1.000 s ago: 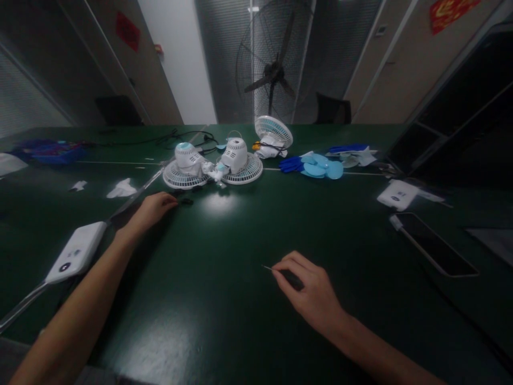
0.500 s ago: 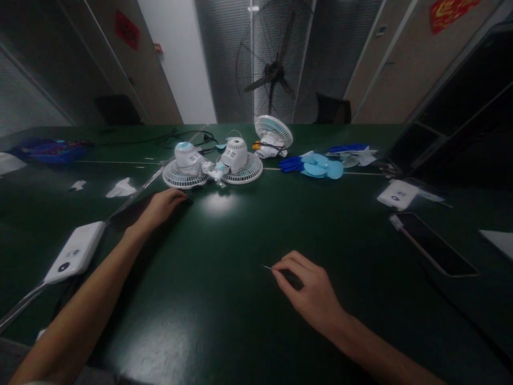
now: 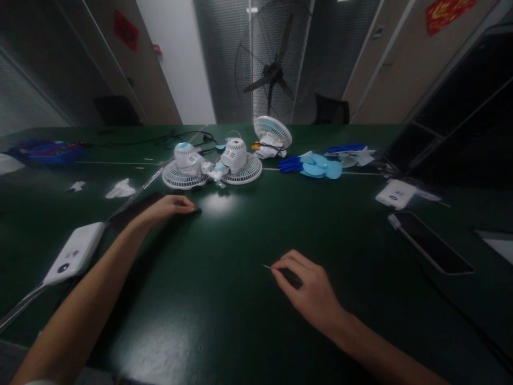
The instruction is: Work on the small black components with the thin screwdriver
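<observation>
My left hand [image 3: 173,205] reaches over the table left of the middle, its fingertips closed on a small dark piece [image 3: 197,211] whose kind I cannot make out. Just beyond it, two white fan heads [image 3: 189,160] lie face down, close together. My right hand [image 3: 306,283] is low over the table, right of the middle. Thumb and forefinger pinch a thin, needle-like metal rod [image 3: 266,266] that points left; its other end is hidden by the fingers.
A third small fan [image 3: 272,136] stands tilted at the back. Light blue fan blades [image 3: 318,166] and dark blue gloves [image 3: 290,164] lie to its right. White power banks [image 3: 75,254] and a phone [image 3: 430,243] flank the hands. A blue tray [image 3: 54,152] sits far left.
My left hand has moved a little right and nearer to me, away from the fan heads, with the small dark piece now showing at its fingertips. My right hand stays put.
</observation>
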Demonstrator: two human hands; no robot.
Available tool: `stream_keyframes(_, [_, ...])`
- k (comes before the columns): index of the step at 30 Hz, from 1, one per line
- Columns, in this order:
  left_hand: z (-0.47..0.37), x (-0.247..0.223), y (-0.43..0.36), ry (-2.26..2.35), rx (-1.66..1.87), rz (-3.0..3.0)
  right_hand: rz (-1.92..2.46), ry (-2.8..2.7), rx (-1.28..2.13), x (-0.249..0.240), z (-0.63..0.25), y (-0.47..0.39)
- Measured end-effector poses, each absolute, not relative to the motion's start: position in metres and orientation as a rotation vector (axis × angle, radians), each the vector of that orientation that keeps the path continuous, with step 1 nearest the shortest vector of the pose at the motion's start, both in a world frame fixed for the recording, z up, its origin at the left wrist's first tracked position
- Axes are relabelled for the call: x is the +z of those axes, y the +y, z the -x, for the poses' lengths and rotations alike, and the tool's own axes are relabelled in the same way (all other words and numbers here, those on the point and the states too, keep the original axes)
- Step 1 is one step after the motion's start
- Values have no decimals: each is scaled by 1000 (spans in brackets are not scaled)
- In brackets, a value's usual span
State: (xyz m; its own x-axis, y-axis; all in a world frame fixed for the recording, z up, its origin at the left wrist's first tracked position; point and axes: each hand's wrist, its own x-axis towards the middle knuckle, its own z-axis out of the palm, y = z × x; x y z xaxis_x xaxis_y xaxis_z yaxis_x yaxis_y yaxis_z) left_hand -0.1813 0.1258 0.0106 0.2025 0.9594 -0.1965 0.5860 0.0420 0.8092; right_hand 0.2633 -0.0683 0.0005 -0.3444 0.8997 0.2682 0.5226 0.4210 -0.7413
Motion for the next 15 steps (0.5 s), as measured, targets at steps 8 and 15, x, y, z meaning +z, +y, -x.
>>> stream_keyframes(8, [70,18,66,994,364,-1871,1214,-2045,729,0,-263,-68])
stream_keyframes(15, [-10,-1,-7,716,557,-2234,1237,-2107,642,3,-270,-69])
